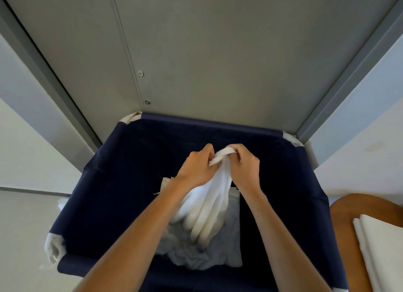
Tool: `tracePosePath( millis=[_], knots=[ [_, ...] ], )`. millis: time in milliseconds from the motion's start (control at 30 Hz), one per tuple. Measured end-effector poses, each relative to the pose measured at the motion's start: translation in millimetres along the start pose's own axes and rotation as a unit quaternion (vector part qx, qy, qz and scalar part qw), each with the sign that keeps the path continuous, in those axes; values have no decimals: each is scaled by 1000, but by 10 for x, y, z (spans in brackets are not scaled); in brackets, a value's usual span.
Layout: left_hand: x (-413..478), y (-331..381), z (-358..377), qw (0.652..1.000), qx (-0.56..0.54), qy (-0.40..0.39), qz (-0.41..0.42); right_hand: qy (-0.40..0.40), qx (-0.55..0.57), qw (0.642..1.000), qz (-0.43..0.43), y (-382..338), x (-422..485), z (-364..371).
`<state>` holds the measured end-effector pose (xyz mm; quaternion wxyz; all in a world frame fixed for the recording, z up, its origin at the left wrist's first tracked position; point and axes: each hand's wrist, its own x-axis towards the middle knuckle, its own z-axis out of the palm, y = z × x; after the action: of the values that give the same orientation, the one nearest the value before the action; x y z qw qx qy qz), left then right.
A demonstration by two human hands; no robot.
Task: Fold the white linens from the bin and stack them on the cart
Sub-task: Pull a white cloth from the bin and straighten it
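left hand point(196, 168) and right hand point(245, 166), fingers point(235, 148) pinching its hem, hold an unfolded linen point(210, 206) over the bin point(109, 182). a stack point(381, 246) sits on what seems the cart point(343, 224); more remains.

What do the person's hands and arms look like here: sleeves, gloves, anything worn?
The left hand and right hand are bare: no gloves, no watch or wristband in view. The left forearm and right forearm are uncovered to the frame's bottom edge, so no sleeve shows. No ring is visible, though some fingers are partly hidden.
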<state>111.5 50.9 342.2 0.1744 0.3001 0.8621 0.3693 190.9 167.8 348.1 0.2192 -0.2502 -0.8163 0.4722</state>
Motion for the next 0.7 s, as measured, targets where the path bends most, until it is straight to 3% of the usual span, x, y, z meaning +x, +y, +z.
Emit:
tracePosePath(
  millis=[100,233,300,433,500,700],
  knots=[
    [1,29,-27,999,-50,-5,-10,1,-6,1000,-17,-54,35,-13],
    [59,30,-155,990,-40,131,-18,-21,-119,991,-49,16,19,44],
    [58,109,-172,986,-49,158,-21,-7,-179,981,-75,30,-9,92],
    [20,228,-72,986,-117,105,-49,-22,-123,991,-35,-4,-6,96],
    [8,267,-35,986,-133,77,-59,-34,-127,990,-54,-19,-1,69],
    [23,219,-19,992,-97,70,-40,-23,-94,993,-66,-5,37,38]
  ],
)
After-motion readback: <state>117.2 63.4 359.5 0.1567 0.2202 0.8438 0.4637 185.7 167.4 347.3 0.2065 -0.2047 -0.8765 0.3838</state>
